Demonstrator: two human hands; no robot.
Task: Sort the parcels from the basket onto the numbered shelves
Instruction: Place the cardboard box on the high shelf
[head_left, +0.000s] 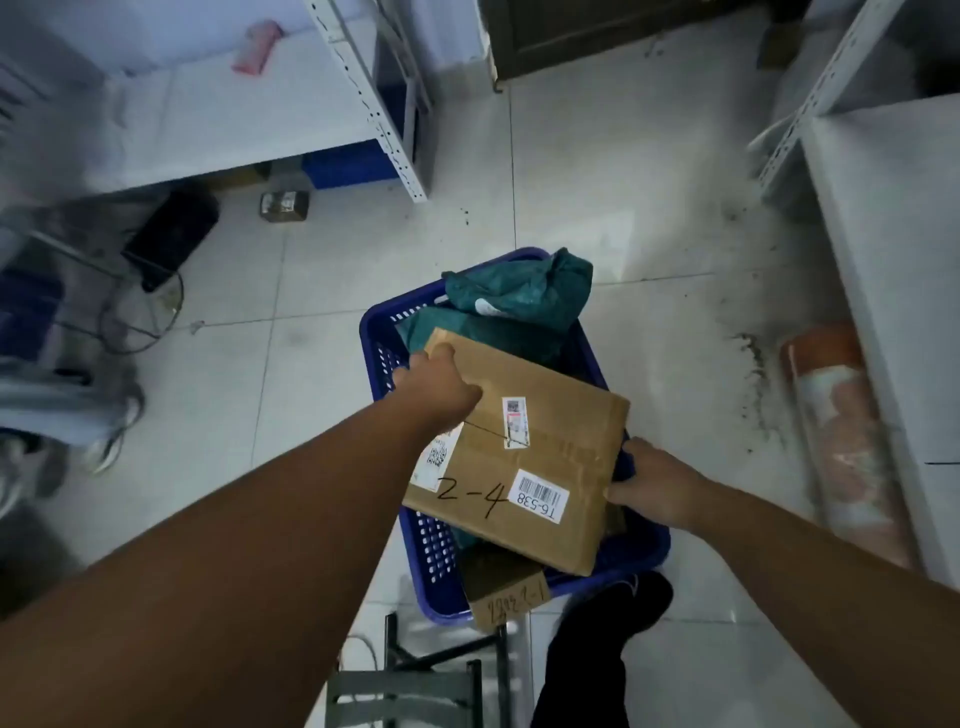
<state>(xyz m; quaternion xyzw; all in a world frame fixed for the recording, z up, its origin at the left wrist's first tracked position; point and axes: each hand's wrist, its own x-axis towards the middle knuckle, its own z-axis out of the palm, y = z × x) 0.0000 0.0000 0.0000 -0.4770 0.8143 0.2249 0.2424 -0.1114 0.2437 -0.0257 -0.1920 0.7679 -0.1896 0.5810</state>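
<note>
Now both hands, left hand (434, 387) and right hand (655, 486), gripping cardboard box (540, 457) above basket (431, 551).

Brown cardboard box (524, 447) with white labels, dark green bags (519, 296), perforated blue basket (431, 551).

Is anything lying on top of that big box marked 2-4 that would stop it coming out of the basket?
Nothing visible does. The cardboard box lies topmost in the blue basket, above the green bags, with the left hand and right hand gripping opposite edges.
</note>
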